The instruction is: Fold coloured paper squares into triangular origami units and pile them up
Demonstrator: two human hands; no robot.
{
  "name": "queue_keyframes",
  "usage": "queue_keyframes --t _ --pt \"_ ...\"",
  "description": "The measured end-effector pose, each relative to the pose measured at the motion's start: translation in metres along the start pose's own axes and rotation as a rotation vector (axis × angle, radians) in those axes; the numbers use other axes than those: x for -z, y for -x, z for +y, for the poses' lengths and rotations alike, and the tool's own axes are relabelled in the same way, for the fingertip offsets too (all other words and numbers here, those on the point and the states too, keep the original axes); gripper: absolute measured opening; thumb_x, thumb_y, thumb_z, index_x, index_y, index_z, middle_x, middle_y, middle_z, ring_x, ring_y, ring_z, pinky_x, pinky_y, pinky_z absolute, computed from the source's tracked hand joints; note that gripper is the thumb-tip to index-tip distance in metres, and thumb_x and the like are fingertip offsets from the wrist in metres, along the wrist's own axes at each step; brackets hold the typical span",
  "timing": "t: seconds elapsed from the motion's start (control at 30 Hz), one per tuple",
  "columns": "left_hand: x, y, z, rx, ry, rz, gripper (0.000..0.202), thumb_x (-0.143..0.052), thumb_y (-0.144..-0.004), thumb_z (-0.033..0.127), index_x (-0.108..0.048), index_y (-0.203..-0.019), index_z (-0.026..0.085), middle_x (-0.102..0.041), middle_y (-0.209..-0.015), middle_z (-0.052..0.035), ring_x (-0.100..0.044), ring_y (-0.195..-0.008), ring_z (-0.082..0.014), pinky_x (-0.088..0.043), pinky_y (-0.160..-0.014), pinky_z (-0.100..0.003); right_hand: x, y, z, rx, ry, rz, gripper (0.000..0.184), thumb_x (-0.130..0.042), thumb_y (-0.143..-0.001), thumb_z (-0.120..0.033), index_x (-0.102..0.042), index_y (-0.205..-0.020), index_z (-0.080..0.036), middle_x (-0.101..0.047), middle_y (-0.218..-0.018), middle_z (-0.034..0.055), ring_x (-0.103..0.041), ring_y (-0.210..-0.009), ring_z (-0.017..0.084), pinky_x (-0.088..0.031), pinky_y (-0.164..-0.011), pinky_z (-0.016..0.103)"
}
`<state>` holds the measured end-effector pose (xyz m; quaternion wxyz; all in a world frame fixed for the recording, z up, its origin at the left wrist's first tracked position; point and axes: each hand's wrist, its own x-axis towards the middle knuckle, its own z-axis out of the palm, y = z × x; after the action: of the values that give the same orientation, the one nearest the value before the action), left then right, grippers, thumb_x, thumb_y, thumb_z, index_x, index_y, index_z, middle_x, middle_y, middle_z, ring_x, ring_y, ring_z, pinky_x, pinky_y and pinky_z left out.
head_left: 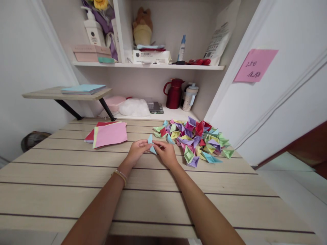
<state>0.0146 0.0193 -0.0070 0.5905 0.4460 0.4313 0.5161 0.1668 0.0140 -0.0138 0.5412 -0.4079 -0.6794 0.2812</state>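
Observation:
A small light-blue folded paper boat (152, 148) is pinched between my two hands above the slatted table. My left hand (138, 150) grips its left side, thumb and fingers closed together. On the other side my right hand (165, 151) holds it between thumb and fingertips. The boat stands on end, narrow and tall, its lower part partly covered by my fingers. Just right of my right hand lies a heap of folded paper boats (189, 136) in purple, green, yellow, red, pink and blue.
Coloured paper sheets (111, 134), pink on top, lie at the left. Blue sheets (84, 89) rest on a small raised shelf (51, 93). Behind the table stand a red jug (174, 93), a speckled cup (190, 98) and a white plastic bag (134, 107).

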Motion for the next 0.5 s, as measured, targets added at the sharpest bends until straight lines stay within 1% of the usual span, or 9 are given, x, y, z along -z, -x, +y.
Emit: queue_keyframes --t 0.1,0.2,0.37,0.5 --pt "0.0011 -0.0004 0.0003 0.038 0.061 0.014 0.038 -0.08 -0.056 0.026 -0.067 -0.088 0.011 -0.071 -0.083 -0.0086 -0.067 -0.072 -0.0149 -0.053 -0.073 -0.026 0.0029 -0.0014 0.0012 0.119 0.07 -0.012 0.021 -0.058 -0.08 -0.024 -0.071 -0.097 -0.024 -0.07 -0.085 0.0059 -0.061 -0.08 0.02 -0.047 -0.073 0.033" --pt "0.0021 -0.0009 0.0002 0.063 0.083 0.022 0.036 -0.081 -0.056 0.024 -0.066 -0.086 0.01 -0.071 -0.083 -0.0086 -0.067 -0.07 -0.0149 -0.054 -0.071 -0.026 0.0053 -0.0021 0.002 0.16 0.104 -0.028 0.021 -0.059 -0.08 -0.022 -0.071 -0.096 -0.023 -0.07 -0.084 0.0066 -0.061 -0.08 0.02 -0.047 -0.075 0.033" --pt "0.0018 -0.0005 0.0019 0.089 0.077 0.025 0.035 -0.081 -0.056 0.02 -0.065 -0.085 0.01 -0.071 -0.078 -0.0087 -0.066 -0.067 -0.0146 -0.054 -0.066 -0.025 0.0075 -0.0017 0.0016 0.113 0.064 -0.008 0.014 -0.062 -0.077 -0.021 -0.073 -0.085 -0.021 -0.069 -0.082 0.007 -0.061 -0.076 0.019 -0.048 -0.069 0.03" --pt "0.001 0.0 0.0037 0.078 0.07 0.004 0.035 -0.081 -0.055 0.02 -0.064 -0.084 0.01 -0.07 -0.076 -0.0079 -0.065 -0.066 -0.0136 -0.052 -0.065 -0.023 0.0069 -0.0025 -0.0011 -0.008 -0.045 0.022 0.012 -0.066 -0.073 -0.025 -0.072 -0.082 -0.02 -0.07 -0.082 0.0061 -0.061 -0.075 0.018 -0.048 -0.068 0.029"
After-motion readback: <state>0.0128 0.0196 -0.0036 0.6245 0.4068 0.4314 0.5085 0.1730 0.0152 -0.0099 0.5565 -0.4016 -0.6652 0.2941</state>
